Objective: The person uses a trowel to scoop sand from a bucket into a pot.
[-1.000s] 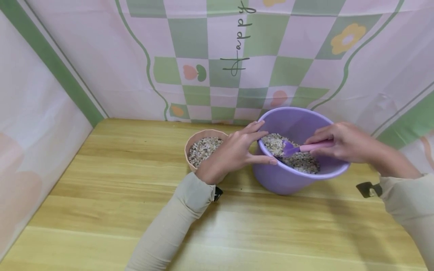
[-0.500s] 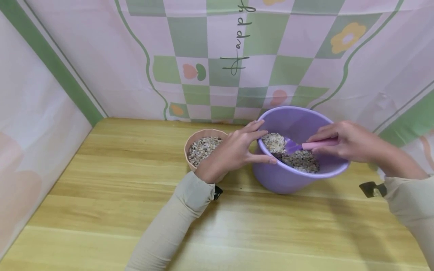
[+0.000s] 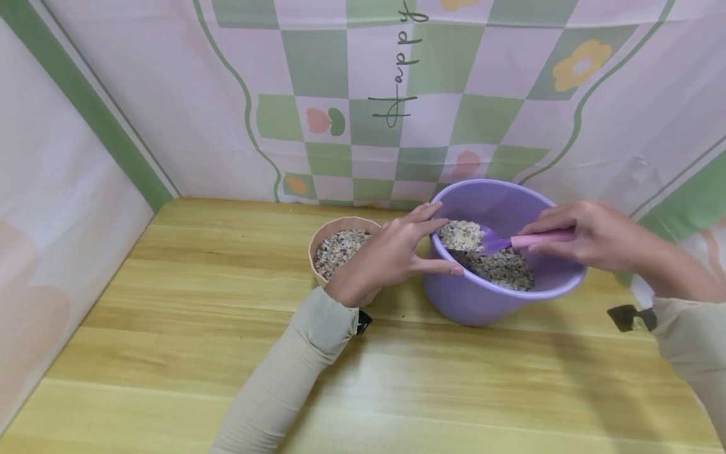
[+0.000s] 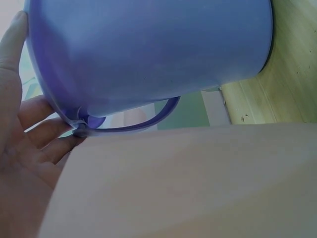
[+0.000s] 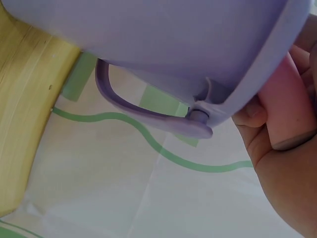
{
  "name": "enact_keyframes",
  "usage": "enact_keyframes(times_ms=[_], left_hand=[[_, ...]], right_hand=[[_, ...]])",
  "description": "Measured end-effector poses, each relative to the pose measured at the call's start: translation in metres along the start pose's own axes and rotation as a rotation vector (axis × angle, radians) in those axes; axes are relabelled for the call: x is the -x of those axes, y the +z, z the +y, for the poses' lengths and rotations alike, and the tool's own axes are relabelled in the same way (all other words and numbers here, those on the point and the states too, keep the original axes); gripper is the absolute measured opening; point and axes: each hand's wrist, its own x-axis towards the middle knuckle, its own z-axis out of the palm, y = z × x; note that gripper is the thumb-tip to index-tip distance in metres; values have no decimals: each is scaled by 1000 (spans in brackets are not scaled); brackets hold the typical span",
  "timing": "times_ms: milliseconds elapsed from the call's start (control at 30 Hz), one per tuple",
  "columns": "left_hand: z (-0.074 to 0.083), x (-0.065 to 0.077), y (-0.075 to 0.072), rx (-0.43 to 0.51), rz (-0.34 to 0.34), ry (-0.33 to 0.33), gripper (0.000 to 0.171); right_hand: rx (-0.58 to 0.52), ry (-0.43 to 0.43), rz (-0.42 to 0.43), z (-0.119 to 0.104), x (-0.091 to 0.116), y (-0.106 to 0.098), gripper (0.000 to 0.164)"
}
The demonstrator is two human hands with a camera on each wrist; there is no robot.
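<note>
My right hand [image 3: 609,243] grips the pink handle [image 3: 541,239] of a small purple hand shovel [image 3: 495,243] inside a lavender bucket [image 3: 482,309]. A heap of pale gravel [image 3: 462,235] sits on the shovel's blade, above darker gravel [image 3: 505,271] in the bucket. With fingers spread and fairly straight, my left hand [image 3: 394,252] touches the bucket's left rim. Its thumb lies at the near side of that rim. Under my left wrist stands a peach pot [image 3: 315,260] holding similar gravel, partly hidden by the hand. In the right wrist view the handle [image 5: 287,104] lies against the palm.
The bucket's carry handle [image 5: 143,116] hangs at its far side. All of this stands on a wooden table [image 3: 227,353], backed by a checkered cloth [image 3: 377,82]. Another cloth [image 3: 62,189] borders the table's left side.
The shovel and my right hand have shifted slightly right and up. Gravel now heaps on the blade and stands higher near the left rim. My left hand has stayed still.
</note>
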Motion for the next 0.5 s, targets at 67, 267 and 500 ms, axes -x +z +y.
enact_keyframes(times_ms=[67,267,500], left_hand=[[0,0,0,3,-2,1,89],[-2,1,0,16,-9,14,89],[-3,0,-2,28,-29,-2,91]], right_hand=[[-4,-19,13,1,1,-1,33],[-29,-42,32,2,4,-2,34],[-49,-72,57,4,7,-4,38]])
